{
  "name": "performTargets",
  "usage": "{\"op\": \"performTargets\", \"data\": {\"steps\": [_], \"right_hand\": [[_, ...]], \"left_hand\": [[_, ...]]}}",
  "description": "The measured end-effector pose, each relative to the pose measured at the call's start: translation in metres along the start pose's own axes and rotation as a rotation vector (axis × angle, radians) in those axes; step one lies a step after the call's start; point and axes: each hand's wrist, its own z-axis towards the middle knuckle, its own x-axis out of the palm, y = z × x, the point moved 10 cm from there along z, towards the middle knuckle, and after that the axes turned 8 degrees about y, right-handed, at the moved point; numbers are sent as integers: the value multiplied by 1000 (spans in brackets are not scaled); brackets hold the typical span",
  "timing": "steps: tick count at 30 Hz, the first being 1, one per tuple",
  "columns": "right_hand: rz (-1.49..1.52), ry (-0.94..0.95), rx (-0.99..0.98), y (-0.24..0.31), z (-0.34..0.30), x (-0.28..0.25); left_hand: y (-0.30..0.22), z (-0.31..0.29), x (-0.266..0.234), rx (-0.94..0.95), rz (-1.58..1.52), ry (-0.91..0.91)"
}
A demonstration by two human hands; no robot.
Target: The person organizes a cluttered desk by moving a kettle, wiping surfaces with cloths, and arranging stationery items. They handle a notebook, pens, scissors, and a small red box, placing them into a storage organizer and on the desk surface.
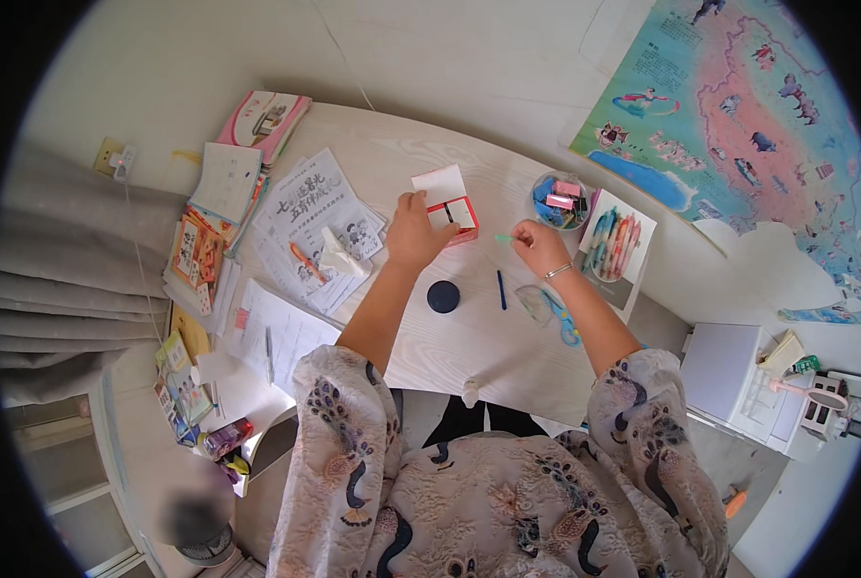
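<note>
A small red box [465, 233] stands on the table with its white lid [439, 182] raised, and a dark item shows inside. My left hand [419, 231] is at the box's left side, fingers wrapped over its edge and gripping it. To the right of the box, my right hand [542, 250] pinches a small green piece [503, 238], too small to name. A round dark blue lid-like disc [443, 297] and a blue pen [502, 289] lie nearer to me. Blue-handled scissors [564, 323] rest beneath my right forearm, beside a clear round thing [532, 304].
A round clear tub [559, 202] of pink and blue items stands at the back right, beside a picture card [615, 241]. Printed sheets [310, 207], a crumpled tissue [342, 256] and an orange pen [307, 262] lie left. Stacked books [262, 125] line the table's left edge.
</note>
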Motion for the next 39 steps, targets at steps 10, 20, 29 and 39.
{"op": "performTargets", "data": {"steps": [10,20,29,39], "right_hand": [[99,-194,-112,30,28,-6],[269,-185,-116,54,60,33],[323,-133,41,25,60,59],[354,-137,52,32,60,65]], "left_hand": [[51,14,19,24,-385,-88],[75,13,27,-71,-654,42],[76,6,29,-181,-824,70],[62,26,11,-42,-712,-54]]}}
